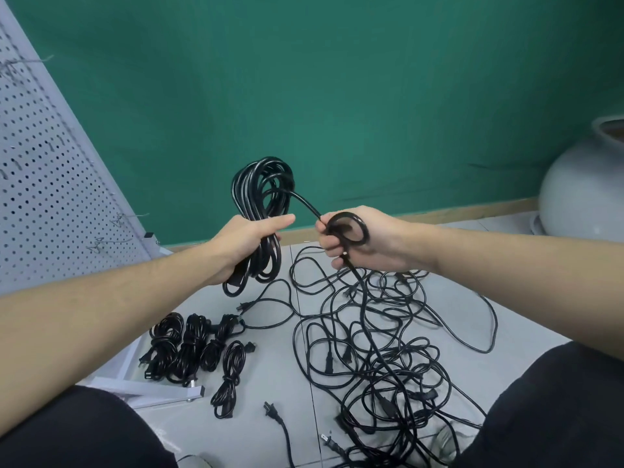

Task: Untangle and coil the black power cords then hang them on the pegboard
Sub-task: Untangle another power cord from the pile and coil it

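Observation:
My left hand (251, 241) grips a coil of black power cord (261, 194) held up in front of the green wall. From the coil a strand runs to my right hand (358, 241), which holds a small loop of the same cord (351, 228). The cord's tail drops from my right hand into a tangled pile of black cords (378, 342) on the floor. Several coiled and tied cords (199, 349) lie on the floor at lower left. The white pegboard (44, 184) leans at the left, with wire hooks on it.
A large pale ceramic pot (584, 184) stands at the right by the wall. The pegboard's white metal foot (158, 391) lies on the grey floor tiles near the tied cords. My dark-clad knees fill both lower corners. Loose plugs (270, 408) lie at the bottom centre.

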Demonstrator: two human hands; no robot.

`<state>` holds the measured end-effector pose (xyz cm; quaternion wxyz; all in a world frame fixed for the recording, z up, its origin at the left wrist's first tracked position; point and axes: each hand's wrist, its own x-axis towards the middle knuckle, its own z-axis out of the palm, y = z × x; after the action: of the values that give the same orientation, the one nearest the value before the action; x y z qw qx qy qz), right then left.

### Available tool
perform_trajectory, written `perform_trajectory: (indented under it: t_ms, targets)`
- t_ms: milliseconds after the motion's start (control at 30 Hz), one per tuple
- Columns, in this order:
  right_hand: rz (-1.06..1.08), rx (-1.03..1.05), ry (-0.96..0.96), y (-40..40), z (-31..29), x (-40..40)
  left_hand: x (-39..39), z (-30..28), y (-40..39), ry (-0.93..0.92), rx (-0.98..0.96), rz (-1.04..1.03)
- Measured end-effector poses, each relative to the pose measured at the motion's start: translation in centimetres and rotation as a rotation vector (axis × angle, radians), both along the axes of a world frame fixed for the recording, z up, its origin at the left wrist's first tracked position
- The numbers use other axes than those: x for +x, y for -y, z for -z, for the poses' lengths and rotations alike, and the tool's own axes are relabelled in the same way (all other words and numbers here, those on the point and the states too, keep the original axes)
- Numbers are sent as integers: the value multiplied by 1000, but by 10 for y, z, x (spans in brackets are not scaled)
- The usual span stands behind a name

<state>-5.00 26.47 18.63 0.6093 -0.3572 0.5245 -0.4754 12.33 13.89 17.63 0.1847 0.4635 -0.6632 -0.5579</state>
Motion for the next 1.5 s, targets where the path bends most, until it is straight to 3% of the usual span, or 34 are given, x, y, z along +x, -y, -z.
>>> perform_trajectory:
  t_ms: [133, 267, 367, 533, 700, 867, 1033, 1100, 1167, 1300, 1400, 1500]
  targets:
    - [31, 134, -58, -1, -10, -10, 2, 7, 8, 25, -33, -43]
    - [-172, 246, -323, -7, -13, -13, 2, 9, 21, 4, -36, -143]
    - [-262, 212, -547, -13, -7, -12, 3, 9, 26, 29, -39, -147]
    - [-52, 230, -776, -11, -4, -25, 9, 10, 23, 79, 2, -72]
    - [46, 368, -685, -13, -5, -36, 8, 9, 12, 103, -20, -5]
    - [385, 172, -572, -6, 6, -46, 4, 9, 8, 106, 2, 35]
    - [512, -111, -268, -4, 1, -43, 6, 14, 12, 88, 51, 42]
    - [520, -86, -164, -1, -4, -42, 8, 15, 15, 72, 58, 20]
    - [433, 57, -279, -5, -5, -39, 10, 14, 16, 45, 81, 19]
    - [-2, 272, -863, -17, 2, -25, 7, 11, 13, -17, 141, 45]
    - [-137, 165, -1080, -16, 7, -22, 3, 9, 12, -80, 172, 32]
    - [-19, -103, -1200, -13, 3, -22, 5, 6, 11, -86, 176, 31]
